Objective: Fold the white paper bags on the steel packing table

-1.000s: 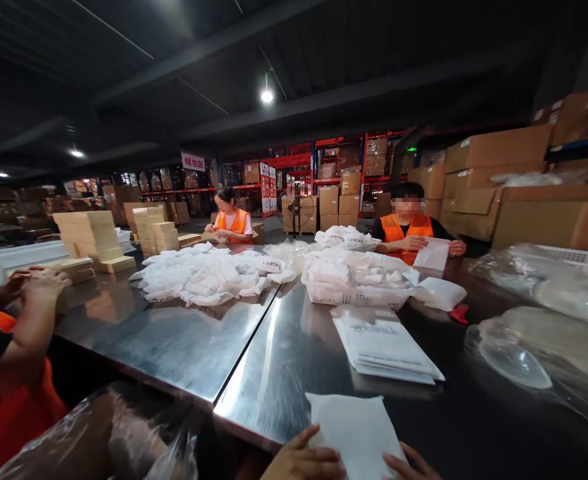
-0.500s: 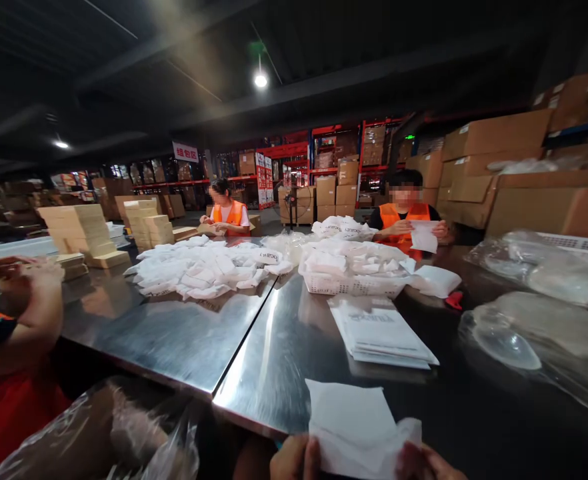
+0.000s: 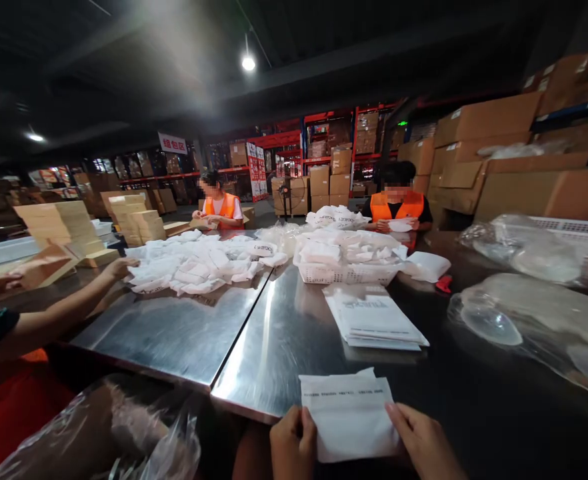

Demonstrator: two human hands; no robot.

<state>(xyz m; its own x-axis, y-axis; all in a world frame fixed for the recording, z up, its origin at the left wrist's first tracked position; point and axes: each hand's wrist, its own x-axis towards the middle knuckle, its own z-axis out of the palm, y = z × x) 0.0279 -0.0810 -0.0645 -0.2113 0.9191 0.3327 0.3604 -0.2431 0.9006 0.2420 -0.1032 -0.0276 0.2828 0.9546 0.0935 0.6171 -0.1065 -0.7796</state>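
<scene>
At the near edge of the steel table (image 3: 184, 333), my left hand (image 3: 293, 441) and my right hand (image 3: 421, 440) both grip a white flat bag (image 3: 349, 413) with a line of print along its top. The left hand pinches the lower left edge, the right hand the right edge. Just beyond it lies a stack of flat white bags (image 3: 374, 320).
A white basket (image 3: 347, 272) heaped with white packets and a loose pile of packets (image 3: 199, 263) fill the table's middle. A co-worker's arm (image 3: 64, 310) reaches in from the left. Two people in orange vests sit at the far side. Clear plastic bags (image 3: 519, 313) lie right, cartons behind.
The white bag has been flattened and turned so its printed edge shows, and my hands hold it at both sides. The co-worker on the left has stretched an arm towards the packet pile.
</scene>
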